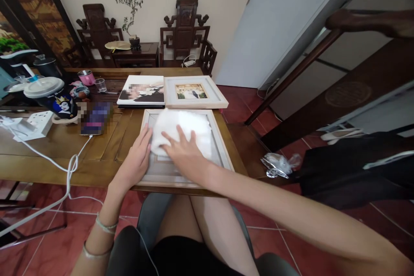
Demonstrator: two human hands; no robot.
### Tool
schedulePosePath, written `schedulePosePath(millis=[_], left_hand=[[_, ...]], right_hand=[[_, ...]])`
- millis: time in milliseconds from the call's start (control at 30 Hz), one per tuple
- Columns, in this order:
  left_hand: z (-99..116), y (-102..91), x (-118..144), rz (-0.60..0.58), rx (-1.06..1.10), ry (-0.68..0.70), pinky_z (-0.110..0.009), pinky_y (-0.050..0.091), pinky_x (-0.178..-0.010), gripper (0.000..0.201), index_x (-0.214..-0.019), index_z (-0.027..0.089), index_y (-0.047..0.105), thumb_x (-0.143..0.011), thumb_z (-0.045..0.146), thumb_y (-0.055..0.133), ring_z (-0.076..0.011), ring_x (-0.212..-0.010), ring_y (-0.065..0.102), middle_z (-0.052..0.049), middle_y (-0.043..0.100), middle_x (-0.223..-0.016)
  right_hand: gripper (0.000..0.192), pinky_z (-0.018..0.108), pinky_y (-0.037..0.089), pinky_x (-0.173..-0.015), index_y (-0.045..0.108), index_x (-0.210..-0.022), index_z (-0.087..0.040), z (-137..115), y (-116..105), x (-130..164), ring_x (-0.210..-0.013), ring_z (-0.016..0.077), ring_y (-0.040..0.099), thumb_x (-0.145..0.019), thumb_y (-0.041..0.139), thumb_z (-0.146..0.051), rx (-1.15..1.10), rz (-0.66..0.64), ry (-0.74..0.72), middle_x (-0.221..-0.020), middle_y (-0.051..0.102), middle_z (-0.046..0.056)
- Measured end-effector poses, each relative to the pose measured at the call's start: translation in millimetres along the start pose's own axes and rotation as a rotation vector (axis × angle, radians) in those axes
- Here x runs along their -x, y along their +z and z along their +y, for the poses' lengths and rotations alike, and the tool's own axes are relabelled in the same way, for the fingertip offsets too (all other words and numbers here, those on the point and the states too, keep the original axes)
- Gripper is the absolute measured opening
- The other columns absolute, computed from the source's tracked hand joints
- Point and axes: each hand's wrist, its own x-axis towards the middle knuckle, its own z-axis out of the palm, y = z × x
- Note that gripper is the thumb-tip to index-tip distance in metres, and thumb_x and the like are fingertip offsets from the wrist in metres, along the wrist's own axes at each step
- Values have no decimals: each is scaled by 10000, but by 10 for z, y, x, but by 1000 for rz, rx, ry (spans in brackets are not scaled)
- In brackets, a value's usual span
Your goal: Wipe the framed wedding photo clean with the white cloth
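A light wooden picture frame (223, 148) lies on the table in front of me, close to its front edge. On the frame's face rests a white cloth (194, 123), covering much of the upper middle. My right hand (184, 151) presses on this cloth with its fingers spread. Along the frame's left side lies my left hand (139, 151), fingers stretched out and touching the edge. Part of a tan inner border shows below the cloth; the picture inside is mostly hidden.
Behind it lie a second framed photo (192, 91) and a white photo book (140, 90). To the left are a phone (95, 118) on a charging cable, a power strip (35, 125) and a lidded cup (61, 103). A dark wooden chair (310, 86) stands at the right.
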Motion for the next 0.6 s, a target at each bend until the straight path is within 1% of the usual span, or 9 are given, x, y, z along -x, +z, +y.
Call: schedulePosePath(millis=[33, 67, 167, 233, 267, 367, 500, 567, 600], left_hand=[[23, -11, 0, -6, 9, 3, -468, 151, -1202, 531, -1515, 180, 203, -1010, 337, 255, -223, -1485, 131, -115, 137, -1614], [42, -22, -1, -13, 14, 2, -474, 134, -1202, 543, -1522, 192, 176, -1011, 354, 262, -225, -1489, 103, -106, 105, -1620], [70, -45, -3, -33, 21, -28, -496, 113, -1198, 571, -1532, 211, 132, -1009, 397, 269, -240, -1492, 72, -99, 64, -1625], [65, -47, -2, -33, 24, -46, -503, 117, -1195, 587, -1534, 204, 120, -1007, 420, 261, -247, -1492, 69, -109, 55, -1625], [57, -44, 0, -30, 25, -53, -502, 121, -1194, 595, -1535, 199, 116, -1006, 430, 259, -248, -1492, 70, -114, 56, -1624], [26, -27, 5, -14, 34, -67, -501, 133, -1192, 598, -1535, 205, 113, -1005, 442, 256, -243, -1491, 86, -115, 84, -1621], [-6, -15, 7, 21, 71, -41, -469, 140, -1201, 568, -1526, 207, 175, -1009, 436, 231, -220, -1485, 130, -107, 169, -1608], [-16, -17, 2, 27, 78, -39, -449, 153, -1204, 555, -1514, 197, 225, -1010, 429, 219, -210, -1479, 162, -105, 212, -1597], [-22, -18, -2, 26, 69, -43, -447, 164, -1203, 548, -1505, 192, 250, -1009, 423, 226, -211, -1475, 181, -106, 225, -1593]], right_hand=[[542, 766, 268, -1004, 559, -1327, -198, 36, 25, -156, -1406, 493, 131, -833, 469, 5, 8, 13, 54, -1569, 268, 87], [505, 775, 265, -994, 568, -1318, -208, 69, 37, -310, -1410, 485, 132, -867, 445, -15, 12, 61, 82, -1567, 275, 92], [459, 778, 208, -1012, 562, -1320, -223, 131, 14, -676, -1432, 444, 98, -940, 362, -61, 24, 129, 83, -1579, 242, 92], [435, 770, 187, -1029, 580, -1300, -205, 131, -6, -775, -1433, 438, 100, -950, 355, -76, 29, 126, 52, -1573, 258, 97], [424, 770, 190, -1029, 588, -1291, -195, 119, -8, -770, -1430, 443, 110, -951, 362, -80, 31, 117, 35, -1567, 276, 102], [398, 766, 240, -1018, 613, -1259, -193, 48, 15, -554, -1420, 450, 155, -930, 421, -79, 33, 69, -27, -1549, 318, 103], [386, 722, 270, -1049, 644, -1209, -197, -111, 30, -36, -1416, 429, 200, -896, 463, -63, 53, 29, -187, -1543, 334, 80], [362, 738, 266, -1041, 647, -1206, -195, -188, 7, 177, -1410, 449, 199, -877, 520, -112, 41, -41, -254, -1549, 318, 83], [368, 749, 264, -1034, 645, -1212, -195, -213, -14, 257, -1409, 459, 192, -862, 549, -133, 28, -89, -262, -1553, 307, 81]])
